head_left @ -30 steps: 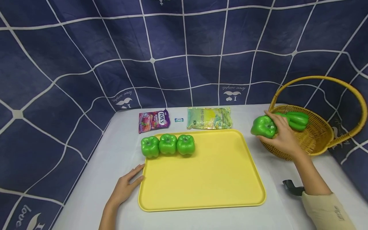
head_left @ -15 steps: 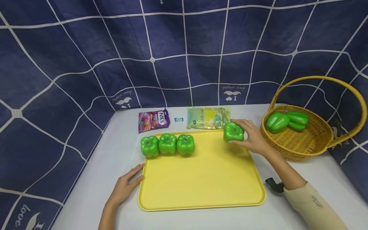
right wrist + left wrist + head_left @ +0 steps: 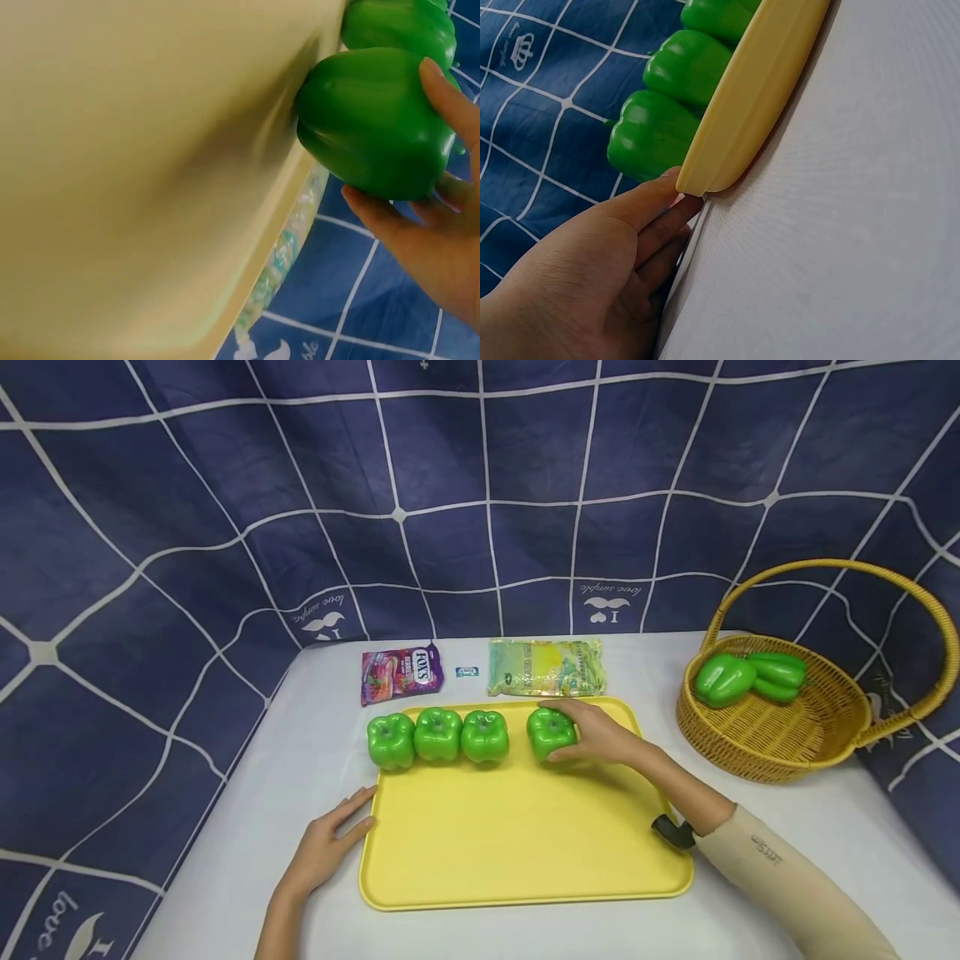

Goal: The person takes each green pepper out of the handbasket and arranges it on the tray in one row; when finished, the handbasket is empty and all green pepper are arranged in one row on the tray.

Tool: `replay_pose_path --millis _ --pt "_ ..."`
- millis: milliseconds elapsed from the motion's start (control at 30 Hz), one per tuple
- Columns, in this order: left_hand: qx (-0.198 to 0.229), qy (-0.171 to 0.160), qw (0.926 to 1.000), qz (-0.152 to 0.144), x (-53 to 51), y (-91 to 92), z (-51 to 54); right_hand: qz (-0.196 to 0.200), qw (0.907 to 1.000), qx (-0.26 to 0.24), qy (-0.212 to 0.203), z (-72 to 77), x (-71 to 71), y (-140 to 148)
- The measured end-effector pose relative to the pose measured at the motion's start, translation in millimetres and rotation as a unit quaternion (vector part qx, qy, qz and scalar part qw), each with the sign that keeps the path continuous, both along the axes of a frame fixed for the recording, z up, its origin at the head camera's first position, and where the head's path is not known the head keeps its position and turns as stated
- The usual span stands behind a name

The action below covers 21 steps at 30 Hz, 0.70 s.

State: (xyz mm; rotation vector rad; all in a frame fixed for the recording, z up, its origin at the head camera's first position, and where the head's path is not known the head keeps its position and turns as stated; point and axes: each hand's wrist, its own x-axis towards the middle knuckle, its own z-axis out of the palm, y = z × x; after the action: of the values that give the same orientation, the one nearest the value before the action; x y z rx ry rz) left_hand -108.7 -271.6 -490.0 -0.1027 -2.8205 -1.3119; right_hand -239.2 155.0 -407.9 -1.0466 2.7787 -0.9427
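Green pepper (image 3: 550,732), held over the far part of the yellow tray (image 3: 525,827), and it is gripped from its right side by the right hand (image 3: 603,735), thumb to the near side, fingers to the far. The stem end is turned up. Whether the base is touching the tray cannot be told, though a shadow is thrown beside it in the right wrist view. And to its left, the row of three peppers (image 3: 438,735) is lined up along the far edge, with a strip of bare yellow left between!

The left hand (image 3: 324,847) is laid at the tray's left edge, fingers extended and touching it, no pepper grasped. A useful brace, it would seem; the tray is best kept from sliding by light contact there, without being tipped.

The step in hand is judged to be a placing beside the row. The gap is best closed slowly and low, so that the end pepper is met gently and not shunted. The stem should be kept upright, the base settled flat, and the grip loosened only then, fingers drawn away to the right. Two more peppers (image 3: 725,680) are held in the wicker basket (image 3: 701,735).
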Motion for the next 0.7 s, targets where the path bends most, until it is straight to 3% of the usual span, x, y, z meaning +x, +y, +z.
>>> replay_pose_path --millis 267,700 --pt "0.000 0.010 0.9999 -0.006 0.4 -0.1 1.2 0.034 0.9994 -0.002 -0.011 -6.7 -9.6 -16.2" --pt "-0.002 0.014 0.9998 -0.010 1.4 0.4 2.6 0.018 0.9990 -0.011 -0.038 -12.1 -9.7 -23.2"
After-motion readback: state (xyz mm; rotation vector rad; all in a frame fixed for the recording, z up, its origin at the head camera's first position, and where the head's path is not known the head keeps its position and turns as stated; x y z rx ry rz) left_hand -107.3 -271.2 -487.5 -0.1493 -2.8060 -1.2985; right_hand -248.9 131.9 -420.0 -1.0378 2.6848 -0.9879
